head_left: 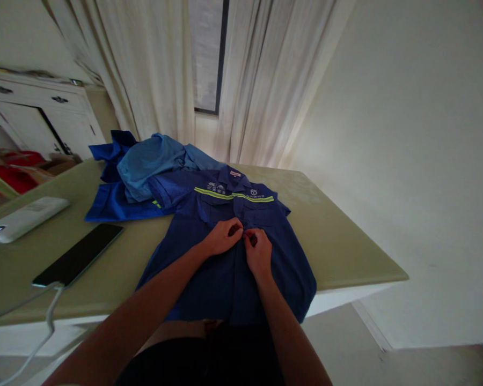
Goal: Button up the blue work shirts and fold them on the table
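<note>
A dark blue work shirt (225, 268) with a yellow-green reflective stripe across the chest lies flat, front up, on a pale green table (338, 241). Its hem hangs over the near edge. My left hand (222, 237) and my right hand (258, 252) meet at the shirt's front placket, just below the chest pockets. Both pinch the fabric there with fingertips almost touching. Whether a button is between the fingers is too small to tell.
Behind the shirt lies a heap of blue garments (145, 171). A black phone (79, 253) with a white cable and a white power bank (22, 217) lie at the left. White drawers (36, 107) stand far left, curtains (261, 80) behind, a bare wall at the right.
</note>
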Demonstrator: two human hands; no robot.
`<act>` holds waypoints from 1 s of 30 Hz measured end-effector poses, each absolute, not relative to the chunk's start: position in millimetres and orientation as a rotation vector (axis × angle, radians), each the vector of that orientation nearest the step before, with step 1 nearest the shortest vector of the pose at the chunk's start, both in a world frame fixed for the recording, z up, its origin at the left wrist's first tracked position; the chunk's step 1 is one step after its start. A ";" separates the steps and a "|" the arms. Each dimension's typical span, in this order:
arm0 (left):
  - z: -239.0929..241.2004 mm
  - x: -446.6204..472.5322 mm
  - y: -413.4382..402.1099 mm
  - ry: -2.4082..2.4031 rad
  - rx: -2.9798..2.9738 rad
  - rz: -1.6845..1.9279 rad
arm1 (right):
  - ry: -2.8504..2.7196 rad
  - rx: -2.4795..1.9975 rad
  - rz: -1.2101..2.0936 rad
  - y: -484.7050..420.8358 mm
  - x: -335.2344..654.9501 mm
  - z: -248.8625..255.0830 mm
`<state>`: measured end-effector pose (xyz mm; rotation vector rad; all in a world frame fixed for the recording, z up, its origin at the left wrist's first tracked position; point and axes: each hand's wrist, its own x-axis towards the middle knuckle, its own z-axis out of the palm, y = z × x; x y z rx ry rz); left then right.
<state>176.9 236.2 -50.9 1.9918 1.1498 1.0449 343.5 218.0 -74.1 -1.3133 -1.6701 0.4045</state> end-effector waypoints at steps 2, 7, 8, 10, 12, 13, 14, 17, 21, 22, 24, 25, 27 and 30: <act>-49.8 176.7 237.5 1.195 1.953 1.023 | -1.689 -1.340 0.374 215.9 342.2 -72.5; -48.4 171.9 242.4 1.391 2.021 0.864 | -1.724 -1.386 0.303 210.7 338.6 -68.7; -48.0 171.2 242.9 1.402 2.033 0.838 | -1.731 -1.393 0.298 210.1 337.9 -68.3; -47.5 170.5 243.6 1.388 2.036 0.810 | -1.744 -1.407 0.285 209.6 336.9 -68.0; -47.3 170.9 243.6 1.365 2.028 0.795 | -1.757 -1.419 0.271 209.7 336.3 -68.3; -47.4 171.4 243.4 1.360 2.022 0.787 | -1.765 -1.422 0.267 209.8 336.1 -68.6; -47.6 172.1 243.1 1.362 2.018 0.781 | -1.772 -1.422 0.264 210.1 336.1 -69.0; -49.4 173.9 242.4 1.385 2.043 0.767 | -1.783 -1.409 0.264 210.8 336.3 -70.1; -53.3 173.0 244.6 1.338 2.083 0.784 | -1.792 -1.405 0.272 212.1 337.2 -71.4; -54.4 172.1 245.8 1.312 2.073 0.793 | -1.798 -1.403 0.278 212.5 337.4 -71.7; -56.2 169.8 248.5 1.270 2.030 0.807 | -1.809 -1.399 0.298 213.5 337.7 -72.6; -57.0 168.6 249.9 1.255 2.001 0.805 | -1.814 -1.399 0.312 213.9 337.6 -73.1; -58.0 166.8 251.9 1.237 1.938 0.786 | -1.816 -1.402 0.327 214.2 337.1 -73.8; -57.2 165.6 252.1 1.237 1.884 0.774 | -1.821 -1.397 0.295 213.6 335.9 -73.8</act>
